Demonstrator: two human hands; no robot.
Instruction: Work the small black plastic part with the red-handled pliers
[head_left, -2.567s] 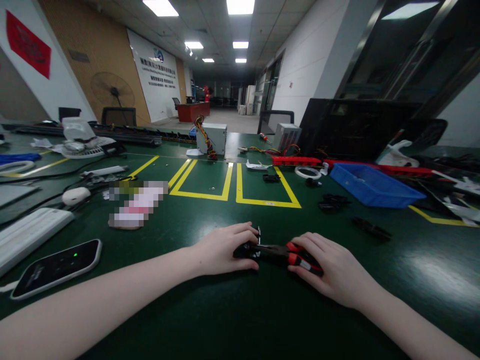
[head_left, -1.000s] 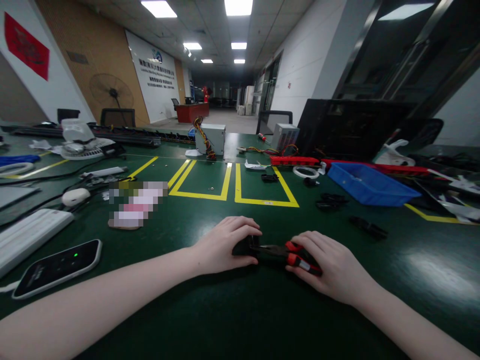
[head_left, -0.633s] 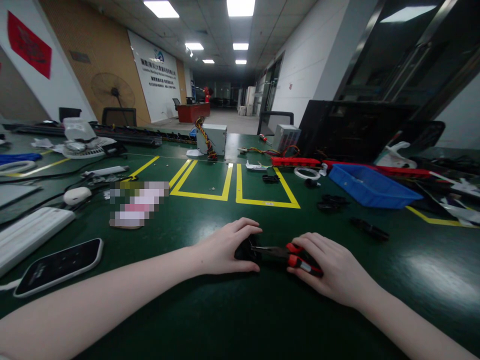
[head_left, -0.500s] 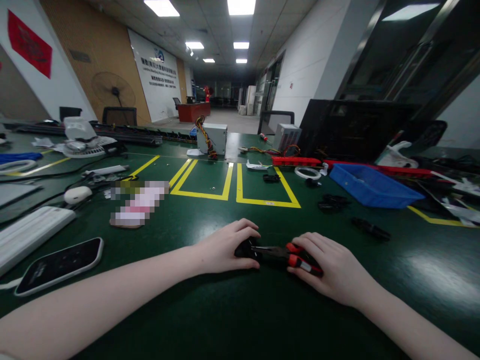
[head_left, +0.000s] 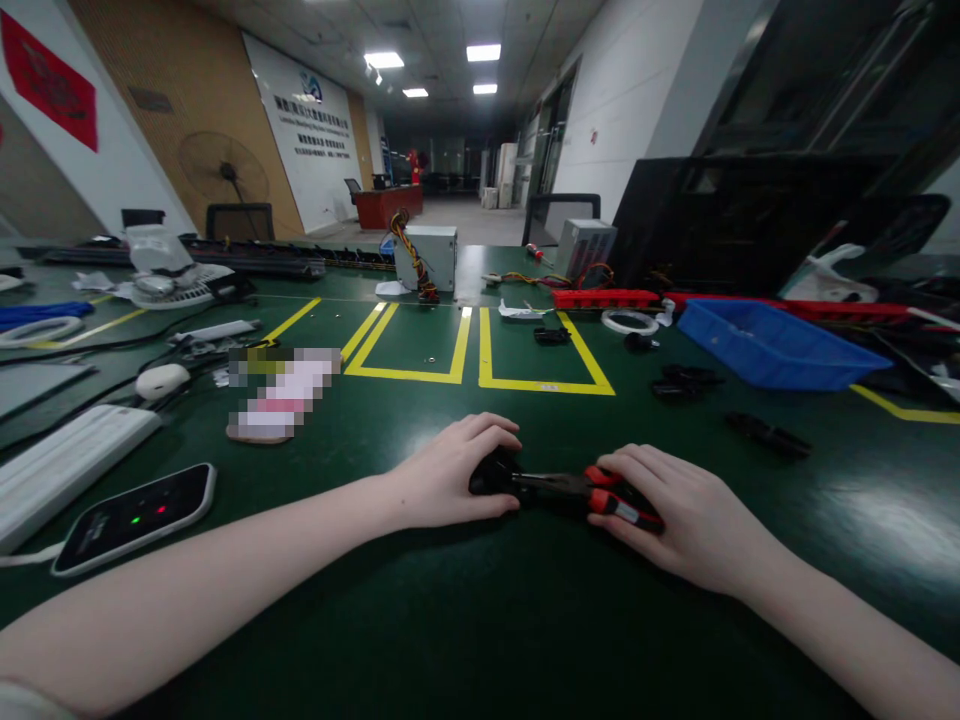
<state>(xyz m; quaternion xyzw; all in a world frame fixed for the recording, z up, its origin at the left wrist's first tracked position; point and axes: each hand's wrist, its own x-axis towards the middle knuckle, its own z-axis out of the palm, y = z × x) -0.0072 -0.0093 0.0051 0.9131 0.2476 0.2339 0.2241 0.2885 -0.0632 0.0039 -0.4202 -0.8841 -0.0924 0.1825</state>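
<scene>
A person's two bare hands and forearms are seen from the wearer's own viewpoint. The left hand point(head_left: 454, 470) is slim, with slender fingers and a smooth back; a single tiny dark dot point(head_left: 403, 502) marks the wrist behind it. The left forearm point(head_left: 247, 570) broadens toward the near left corner, where the edge of a pale, greyish-white sleeve point(head_left: 30, 700) shows, slightly blurred. The right hand point(head_left: 690, 505) is similarly slim, and the right forearm point(head_left: 847, 620) is bare as far as the near right edge.
</scene>
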